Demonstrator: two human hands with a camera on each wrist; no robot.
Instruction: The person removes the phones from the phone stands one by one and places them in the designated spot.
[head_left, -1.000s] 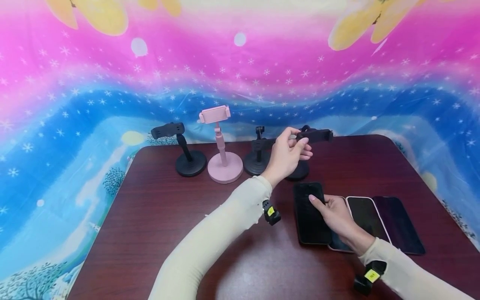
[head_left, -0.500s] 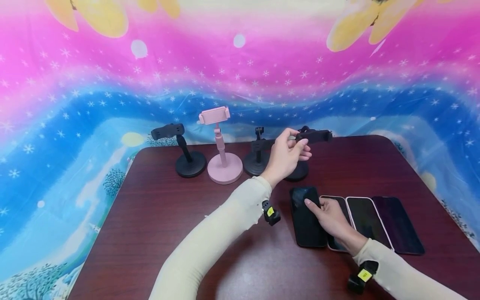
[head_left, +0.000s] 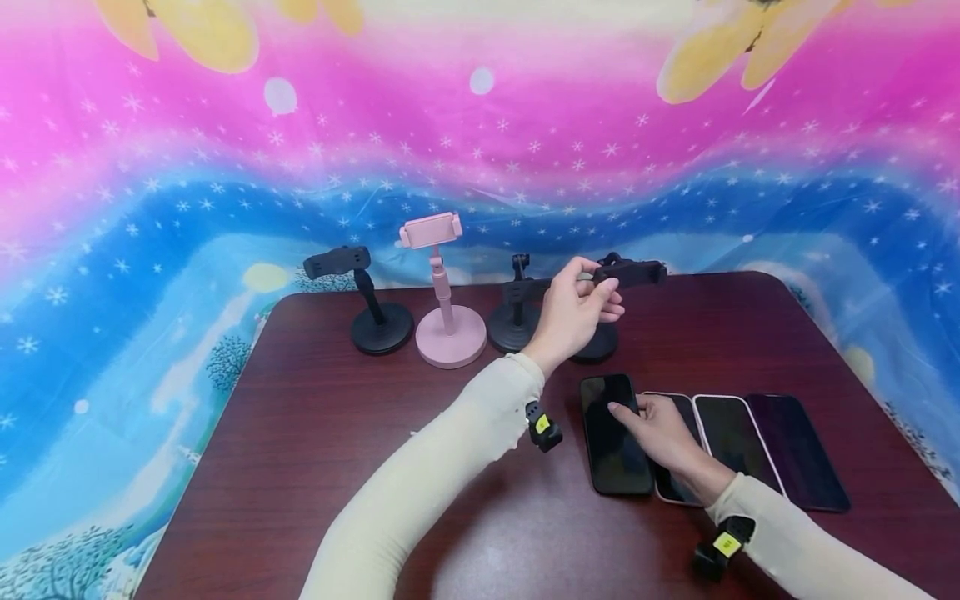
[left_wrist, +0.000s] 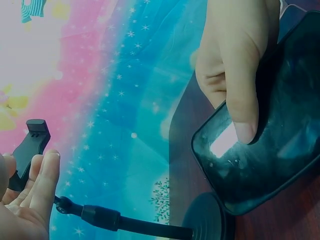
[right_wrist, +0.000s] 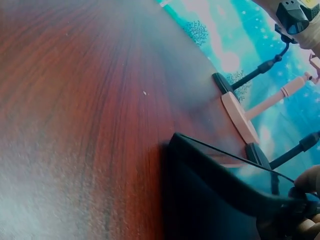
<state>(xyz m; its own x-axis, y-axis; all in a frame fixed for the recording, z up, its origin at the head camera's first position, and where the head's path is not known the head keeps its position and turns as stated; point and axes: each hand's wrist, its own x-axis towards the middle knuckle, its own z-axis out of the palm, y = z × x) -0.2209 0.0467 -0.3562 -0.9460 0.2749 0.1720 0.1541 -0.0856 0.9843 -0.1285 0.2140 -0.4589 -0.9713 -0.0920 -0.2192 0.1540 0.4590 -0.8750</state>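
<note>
My left hand (head_left: 576, 308) pinches the left end of the black clamp (head_left: 637, 273) on the rightmost phone stand. That stand's round base (head_left: 600, 343) is partly behind the hand. With the thumb on its screen and the fingers underneath, my right hand (head_left: 671, 437) grips a black smartphone (head_left: 611, 454). In the right wrist view the phone (right_wrist: 215, 200) looks tilted above the wood. The left wrist view shows the thumb of the right hand (left_wrist: 235, 75) lying across the dark glass, and the clamp (left_wrist: 31, 147) at the fingers of the left hand (left_wrist: 30, 205).
Three more phones lie in a row: one partly covered by the right hand (head_left: 678, 492), a white-rimmed phone (head_left: 738, 442) and a dark phone (head_left: 798, 454). Along the back stand a black stand (head_left: 381, 327), a pink stand (head_left: 450, 337) and another black stand (head_left: 513, 329). A patterned cloth (head_left: 480, 167) hangs behind the table.
My right hand has brought the phone slightly left and down, away from the phone beside it, and then nearly stops. The left hand keeps its place on the clamp.
</note>
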